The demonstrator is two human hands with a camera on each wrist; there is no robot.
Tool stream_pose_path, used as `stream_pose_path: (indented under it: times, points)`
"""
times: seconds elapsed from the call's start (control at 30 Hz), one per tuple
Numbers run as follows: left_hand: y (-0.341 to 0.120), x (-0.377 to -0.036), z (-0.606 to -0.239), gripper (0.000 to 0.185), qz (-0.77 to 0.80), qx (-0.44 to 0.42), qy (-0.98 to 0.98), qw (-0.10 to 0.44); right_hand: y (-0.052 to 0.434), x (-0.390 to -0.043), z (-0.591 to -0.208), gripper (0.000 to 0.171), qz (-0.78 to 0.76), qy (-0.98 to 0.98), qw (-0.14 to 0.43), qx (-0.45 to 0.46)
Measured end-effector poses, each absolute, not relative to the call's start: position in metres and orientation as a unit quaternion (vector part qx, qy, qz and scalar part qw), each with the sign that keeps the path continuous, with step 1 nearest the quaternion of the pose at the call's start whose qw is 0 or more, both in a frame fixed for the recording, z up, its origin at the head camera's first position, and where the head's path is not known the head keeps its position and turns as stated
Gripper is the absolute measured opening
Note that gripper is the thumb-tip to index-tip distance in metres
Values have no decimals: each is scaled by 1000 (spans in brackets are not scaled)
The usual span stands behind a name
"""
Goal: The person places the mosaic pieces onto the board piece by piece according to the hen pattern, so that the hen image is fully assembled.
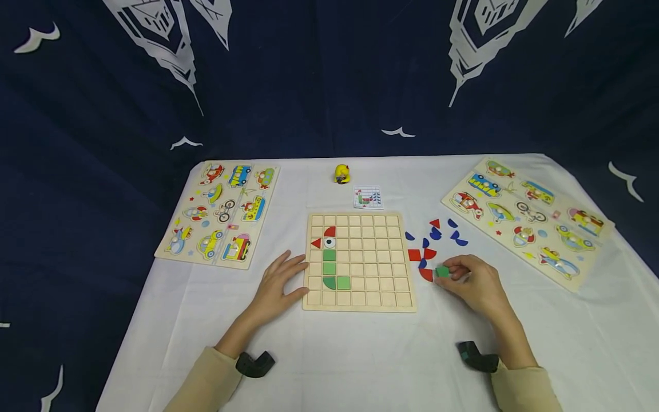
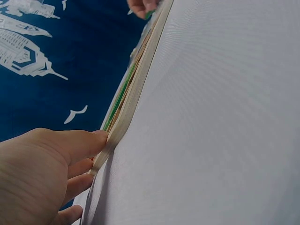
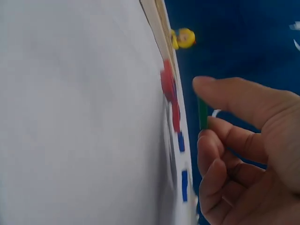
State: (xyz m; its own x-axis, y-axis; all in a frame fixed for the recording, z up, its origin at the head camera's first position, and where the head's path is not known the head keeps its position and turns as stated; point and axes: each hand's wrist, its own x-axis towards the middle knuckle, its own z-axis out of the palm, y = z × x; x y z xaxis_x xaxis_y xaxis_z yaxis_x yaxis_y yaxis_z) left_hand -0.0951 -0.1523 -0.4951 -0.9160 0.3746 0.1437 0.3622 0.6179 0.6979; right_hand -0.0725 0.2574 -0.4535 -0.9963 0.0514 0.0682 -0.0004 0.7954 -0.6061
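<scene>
A wooden grid board [image 1: 360,306] lies in the middle of the white table, with a red triangle, a red quarter-round, an eye tile and several green pieces [image 1: 329,269] set in its left columns. My left hand [image 1: 280,281] lies flat with straight fingers against the board's left edge [image 2: 124,119]. Just right of the board, my right hand [image 1: 471,280] pinches a small green square tile [image 1: 441,272] between thumb and fingers [image 3: 220,136]. Loose red and blue pieces [image 1: 429,240] lie beside it.
Two vehicle peg puzzles lie at the table's left [image 1: 221,212] and right [image 1: 530,212]. A yellow duck toy [image 1: 342,173] and a small pattern card [image 1: 368,197] sit behind the board. Dark blue cloth hangs all round.
</scene>
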Motion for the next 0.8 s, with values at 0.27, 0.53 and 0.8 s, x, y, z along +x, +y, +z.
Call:
stream_pose_path:
  times: [0.27,0.53,0.8]
  points:
    - [-152,-94,-493,56,384,205,900,6,202,-82,-444,32,339,-933,34,119]
    - [-151,-95,-495,55,384,207,900,8,154,-94,-444,30,350,-919,-5,181]
    - [-152,-95,-493,54,387,203,899,10,131,-96,-448,28,340,-922,-29,182]
